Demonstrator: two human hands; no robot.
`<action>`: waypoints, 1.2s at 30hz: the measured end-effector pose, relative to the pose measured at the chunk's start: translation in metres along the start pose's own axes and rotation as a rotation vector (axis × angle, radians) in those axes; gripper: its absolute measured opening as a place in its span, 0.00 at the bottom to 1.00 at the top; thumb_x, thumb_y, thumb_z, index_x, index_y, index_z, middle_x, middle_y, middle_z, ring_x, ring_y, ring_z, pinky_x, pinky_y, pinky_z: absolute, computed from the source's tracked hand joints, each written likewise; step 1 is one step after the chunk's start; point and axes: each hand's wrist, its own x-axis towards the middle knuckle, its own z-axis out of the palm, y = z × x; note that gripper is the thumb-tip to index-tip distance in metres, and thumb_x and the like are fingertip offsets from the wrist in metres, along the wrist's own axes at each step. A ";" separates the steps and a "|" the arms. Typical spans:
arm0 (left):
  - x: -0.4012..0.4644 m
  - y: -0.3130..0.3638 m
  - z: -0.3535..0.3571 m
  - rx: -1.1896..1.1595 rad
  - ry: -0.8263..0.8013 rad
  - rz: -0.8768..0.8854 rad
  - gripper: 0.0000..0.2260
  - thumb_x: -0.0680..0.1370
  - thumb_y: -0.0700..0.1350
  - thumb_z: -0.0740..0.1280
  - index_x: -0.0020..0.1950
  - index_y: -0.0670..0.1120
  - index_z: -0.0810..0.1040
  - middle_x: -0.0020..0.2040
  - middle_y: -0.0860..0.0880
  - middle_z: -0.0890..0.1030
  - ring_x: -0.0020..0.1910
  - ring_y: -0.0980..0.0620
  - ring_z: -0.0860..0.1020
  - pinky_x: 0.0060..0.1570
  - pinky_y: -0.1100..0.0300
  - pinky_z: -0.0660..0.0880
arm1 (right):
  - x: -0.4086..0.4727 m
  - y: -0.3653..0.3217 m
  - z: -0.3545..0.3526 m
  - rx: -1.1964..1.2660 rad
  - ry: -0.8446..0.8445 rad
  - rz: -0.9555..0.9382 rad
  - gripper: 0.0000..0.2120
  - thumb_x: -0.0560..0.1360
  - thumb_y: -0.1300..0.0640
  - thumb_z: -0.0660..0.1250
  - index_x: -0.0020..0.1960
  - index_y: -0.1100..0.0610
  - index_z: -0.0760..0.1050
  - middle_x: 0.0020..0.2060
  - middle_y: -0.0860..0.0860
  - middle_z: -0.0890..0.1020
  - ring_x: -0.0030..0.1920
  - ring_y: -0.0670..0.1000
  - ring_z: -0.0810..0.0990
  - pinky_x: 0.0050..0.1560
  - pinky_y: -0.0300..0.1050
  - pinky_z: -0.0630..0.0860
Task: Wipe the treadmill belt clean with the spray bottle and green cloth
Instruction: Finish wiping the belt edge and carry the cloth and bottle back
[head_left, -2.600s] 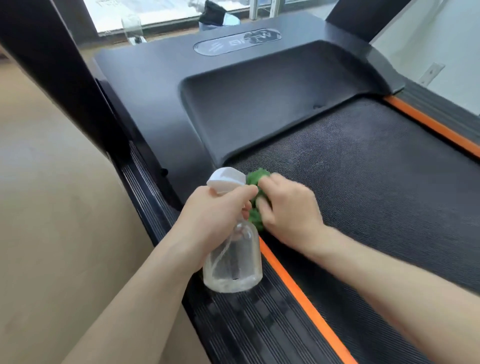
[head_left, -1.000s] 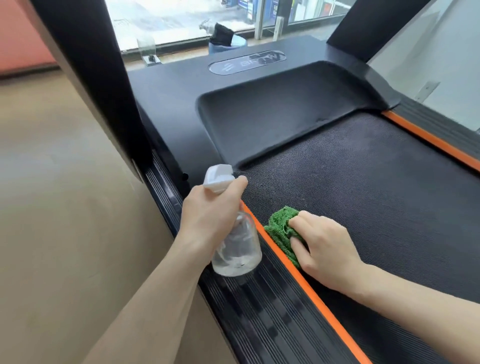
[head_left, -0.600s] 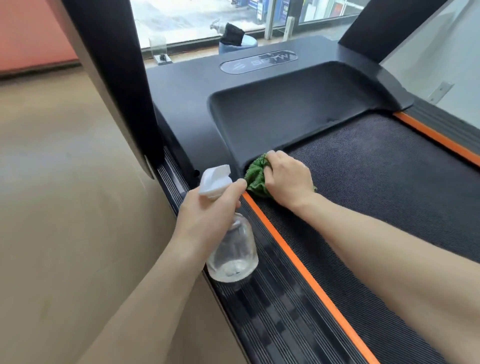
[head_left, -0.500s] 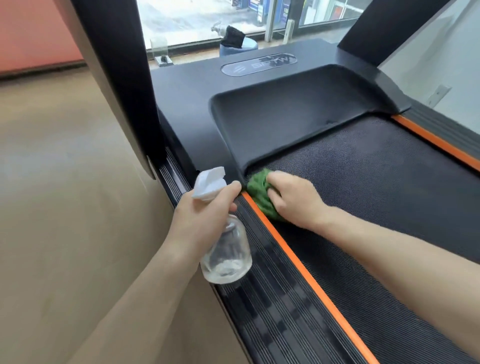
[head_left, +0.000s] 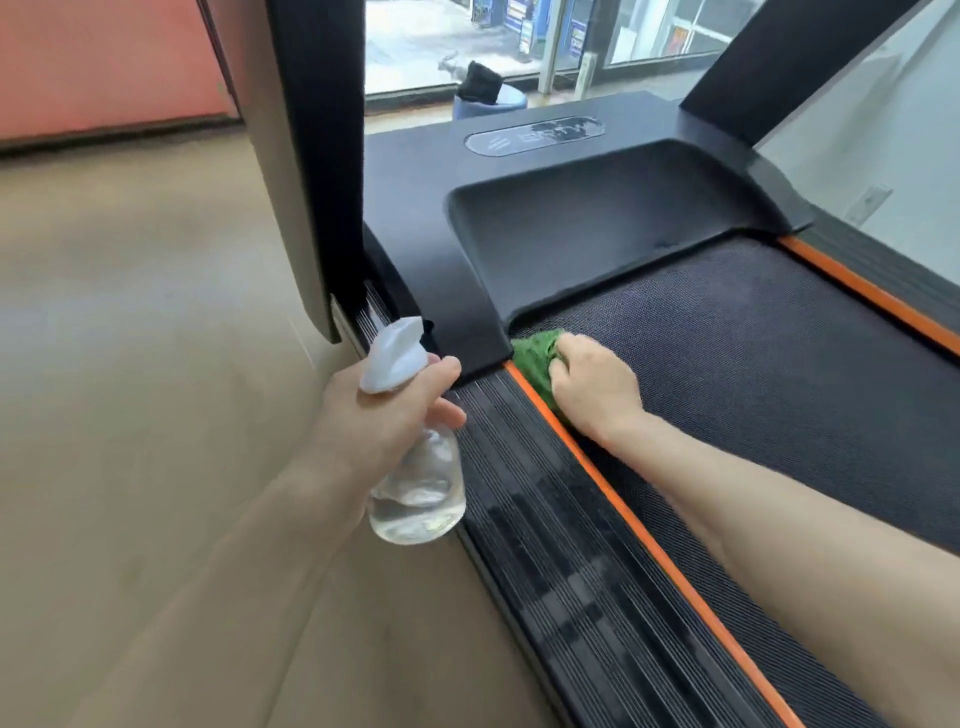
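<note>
1. Head view, left hand: fingers curled tight around the neck of the spray bottle, just under its white trigger head. Index finger lies across the front of the neck, near the trigger. Bottle is clear, with a little liquid in the bottom; it hangs in the air over the outer edge of the ribbed side rail, not touching it. Nozzle points away from the person, toward the black upright.
2. Left forearm comes in from lower left, over the tan floor; wrist roughly straight.
3. Head view, right hand: palm down, fingers bent and closed over the bunched green cloth, pressing it onto the treadmill belt.
4. Cloth sits at the belt's front left corner, touching the orange strip and just beside the black motor cover. Most of the cloth is hidden under the hand.
5. Right forearm runs in from lower right, low across the belt; whether it touches the belt, cannot tell.
</note>
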 end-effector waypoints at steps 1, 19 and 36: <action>-0.002 0.000 -0.004 0.010 0.012 0.001 0.09 0.79 0.55 0.74 0.52 0.51 0.84 0.38 0.50 0.88 0.36 0.56 0.83 0.46 0.55 0.77 | -0.017 0.002 -0.006 0.014 -0.070 -0.071 0.08 0.78 0.56 0.59 0.41 0.52 0.64 0.43 0.53 0.77 0.48 0.60 0.77 0.45 0.52 0.70; -0.023 0.001 -0.073 -0.303 0.057 -0.055 0.11 0.82 0.50 0.72 0.59 0.44 0.85 0.47 0.47 0.86 0.42 0.51 0.84 0.43 0.57 0.82 | -0.037 -0.184 -0.085 0.952 -0.416 0.196 0.11 0.74 0.52 0.73 0.48 0.60 0.82 0.41 0.56 0.86 0.43 0.56 0.86 0.46 0.48 0.82; -0.018 -0.013 -0.116 -0.342 0.216 -0.039 0.08 0.77 0.36 0.76 0.51 0.47 0.83 0.37 0.52 0.86 0.37 0.52 0.85 0.36 0.60 0.83 | -0.061 -0.189 -0.050 1.047 -0.500 0.335 0.25 0.74 0.63 0.72 0.67 0.53 0.70 0.58 0.56 0.80 0.47 0.53 0.84 0.30 0.37 0.76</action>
